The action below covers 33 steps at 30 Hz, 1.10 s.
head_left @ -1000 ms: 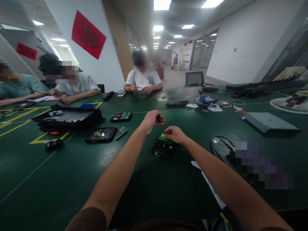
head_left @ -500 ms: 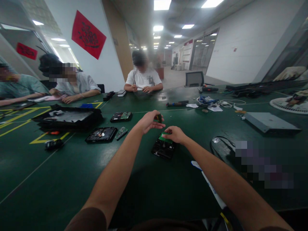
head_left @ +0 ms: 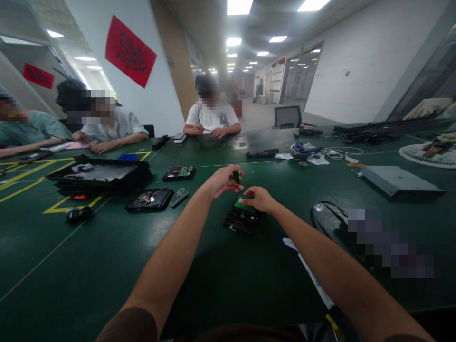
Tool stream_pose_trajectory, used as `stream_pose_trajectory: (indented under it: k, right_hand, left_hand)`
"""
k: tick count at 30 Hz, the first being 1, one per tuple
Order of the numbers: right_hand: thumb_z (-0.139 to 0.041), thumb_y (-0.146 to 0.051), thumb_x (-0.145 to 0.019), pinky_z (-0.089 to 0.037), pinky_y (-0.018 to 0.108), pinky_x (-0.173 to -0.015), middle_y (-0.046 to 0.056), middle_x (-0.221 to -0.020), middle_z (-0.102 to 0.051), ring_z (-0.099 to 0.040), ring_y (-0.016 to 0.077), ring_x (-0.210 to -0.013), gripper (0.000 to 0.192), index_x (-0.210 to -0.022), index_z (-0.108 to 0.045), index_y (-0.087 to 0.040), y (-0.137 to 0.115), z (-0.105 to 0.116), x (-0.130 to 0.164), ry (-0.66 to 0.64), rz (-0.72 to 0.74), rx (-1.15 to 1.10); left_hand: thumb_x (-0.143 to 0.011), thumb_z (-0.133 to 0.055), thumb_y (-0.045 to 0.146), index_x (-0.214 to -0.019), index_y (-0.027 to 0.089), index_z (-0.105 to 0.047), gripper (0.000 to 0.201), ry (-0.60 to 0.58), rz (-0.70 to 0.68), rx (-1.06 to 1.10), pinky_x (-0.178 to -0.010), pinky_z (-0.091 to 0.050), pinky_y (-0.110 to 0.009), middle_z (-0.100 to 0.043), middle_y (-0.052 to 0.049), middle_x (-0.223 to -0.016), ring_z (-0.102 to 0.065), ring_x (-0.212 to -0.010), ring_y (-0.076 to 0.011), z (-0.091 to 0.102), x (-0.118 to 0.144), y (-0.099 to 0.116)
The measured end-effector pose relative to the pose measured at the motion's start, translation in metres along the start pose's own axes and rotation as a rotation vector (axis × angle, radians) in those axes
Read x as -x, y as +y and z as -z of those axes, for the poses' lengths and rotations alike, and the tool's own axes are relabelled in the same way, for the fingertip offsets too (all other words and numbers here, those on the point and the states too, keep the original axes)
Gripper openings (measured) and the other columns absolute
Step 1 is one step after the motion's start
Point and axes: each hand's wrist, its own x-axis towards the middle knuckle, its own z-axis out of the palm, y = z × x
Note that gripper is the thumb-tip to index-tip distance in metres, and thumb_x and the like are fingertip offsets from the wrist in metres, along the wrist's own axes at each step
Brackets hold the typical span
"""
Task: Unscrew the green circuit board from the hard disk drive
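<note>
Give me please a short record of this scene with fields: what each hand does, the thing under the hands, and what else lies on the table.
left hand: closed around a small dark screwdriver, held over the hard drive
right hand: rests on the green circuit board atop the hard drive
hard drive: black, lies flat on the green table
nearby left: second opened drive, loose circuit board, black tray
nearby right: grey flat box, black cable
other people: three seated at the far side

Three hard drives (head_left: pixel 242 219) (head_left: pixel 149 199) (head_left: pixel 179 172); one loose circuit board (head_left: pixel 180 195); three co-workers (head_left: pixel 213 118) (head_left: pixel 107 124) (head_left: pixel 24 130).
</note>
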Motion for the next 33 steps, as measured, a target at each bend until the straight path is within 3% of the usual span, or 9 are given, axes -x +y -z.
stream_pose_trajectory:
  k: [7,14,20,27,33]
  right_hand:
    - [-0.081,-0.046,-0.082,-0.053,0.029,-0.078,0.007,-0.104,-0.078,-0.072,0.0203,-0.093,0.035,-0.103,-0.077,-0.019,0.0036,-0.0023,-0.0015,0.0,0.031,0.01]
    - [-0.083,-0.046,-0.08,-0.054,0.029,-0.078,0.008,-0.108,-0.078,-0.072,0.0213,-0.095,0.037,-0.105,-0.077,-0.019,0.0013,0.0003,-0.0007,-0.006,0.008,0.005]
    - [-0.083,-0.047,-0.081,-0.054,0.029,-0.078,0.008,-0.108,-0.077,-0.072,0.0213,-0.096,0.038,-0.105,-0.076,-0.019,0.0014,0.0006,-0.0001,0.004,0.031,0.026]
    - [-0.083,-0.046,-0.08,-0.055,0.03,-0.08,0.007,-0.108,-0.077,-0.072,0.021,-0.095,0.037,-0.105,-0.076,-0.019,0.004,-0.0013,-0.0015,0.003,0.022,-0.01]
    - [-0.083,-0.045,-0.08,-0.055,0.03,-0.079,0.008,-0.108,-0.077,-0.072,0.0216,-0.096,0.036,-0.105,-0.077,-0.019,0.0025,-0.0011,-0.0011,-0.002,0.009,-0.008]
  left_hand:
    - [-0.092,-0.059,0.045,-0.094,0.016,-0.064,0.03,-0.062,0.073,0.187,-0.069,-0.063,-0.037,-0.073,-0.016,-0.097,-0.077,-0.083,-0.0281,0.0033,-0.0028,-0.0029]
    - [-0.089,-0.059,0.045,-0.096,0.013,-0.069,0.034,-0.027,0.069,0.096,-0.059,-0.06,-0.032,-0.073,-0.015,-0.097,-0.075,-0.072,-0.0246,0.0083,-0.0012,0.0014]
    - [-0.087,-0.059,0.042,-0.092,0.014,-0.068,0.029,-0.026,0.072,0.122,-0.065,-0.062,-0.037,-0.075,-0.015,-0.093,-0.077,-0.077,-0.0284,0.0062,-0.0012,0.0015]
    - [-0.09,-0.064,0.052,-0.095,0.014,-0.069,0.038,-0.042,0.052,0.029,-0.063,-0.059,-0.031,-0.075,-0.016,-0.095,-0.075,-0.074,-0.0233,0.0045,0.0002,0.0018]
    - [-0.091,-0.067,0.046,-0.098,0.014,-0.069,0.033,-0.053,0.019,-0.006,-0.063,-0.059,-0.032,-0.072,-0.014,-0.096,-0.076,-0.074,-0.0243,0.0042,0.0022,0.0016]
